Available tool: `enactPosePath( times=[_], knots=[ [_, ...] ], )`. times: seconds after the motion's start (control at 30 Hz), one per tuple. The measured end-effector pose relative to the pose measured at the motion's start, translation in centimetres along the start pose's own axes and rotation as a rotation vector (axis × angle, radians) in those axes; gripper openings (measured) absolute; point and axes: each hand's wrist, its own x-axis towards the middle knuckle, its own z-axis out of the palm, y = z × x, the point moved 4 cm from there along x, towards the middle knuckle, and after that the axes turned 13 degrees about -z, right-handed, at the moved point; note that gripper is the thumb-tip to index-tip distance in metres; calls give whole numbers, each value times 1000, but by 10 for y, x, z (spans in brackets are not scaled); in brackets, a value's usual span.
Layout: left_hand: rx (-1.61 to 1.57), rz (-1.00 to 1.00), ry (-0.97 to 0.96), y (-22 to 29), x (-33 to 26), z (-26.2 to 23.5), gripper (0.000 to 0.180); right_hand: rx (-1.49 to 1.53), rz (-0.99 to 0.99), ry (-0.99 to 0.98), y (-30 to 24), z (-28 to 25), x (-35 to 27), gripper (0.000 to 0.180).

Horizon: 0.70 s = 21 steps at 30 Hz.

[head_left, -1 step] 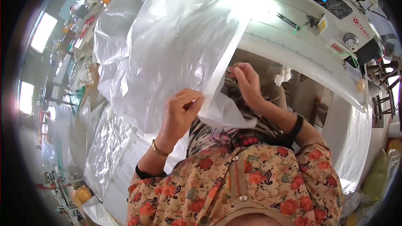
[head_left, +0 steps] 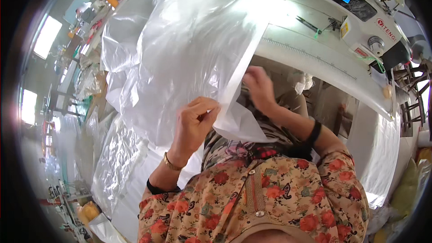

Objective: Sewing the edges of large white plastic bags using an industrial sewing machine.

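Note:
A large translucent white plastic sheet (head_left: 180, 49) runs from the sewing machine (head_left: 342, 4) down towards my lap. My left hand (head_left: 194, 123) is closed in a pinch on the sheet's right edge, near its lower end. A loose corner of the sheet hangs just right of these fingers, over my lap. My right hand (head_left: 261, 91) is raised beside the same edge, a little higher up. Motion smears its fingers, and whether they touch the sheet cannot be made out. The sheet's upper end lies in bright light beneath the machine's needle area.
A ruler strip (head_left: 310, 56) runs along the table's front edge. Dark tweezers (head_left: 308, 24) lie by the machine. Crumpled clear plastic (head_left: 119, 162) is heaped at my left. A white panel (head_left: 378, 153) stands at the right, and a white scrap (head_left: 304, 83) hangs below the table.
My right hand has shifted slightly to the left and down, and its fingers are now blurred. My left hand keeps its pinch on the sheet in nearly the same place.

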Motion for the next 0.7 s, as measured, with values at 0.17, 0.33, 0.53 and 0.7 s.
enactPosePath(
  times=[0.17,0.33,0.53,0.7],
  knots=[
    [19,82,9,19,-4,0,12,-156,-269,-318,20,61,30,21],
    [255,204,-53,13,-17,12,30,-84,-330,-518,10,41,30,24],
    [347,387,-186,4,-31,37,49,-977,-85,-547,-15,-87,59,20],
    [413,350,-236,5,-36,47,51,-1112,-433,-298,-7,-128,108,19]
  ],
)
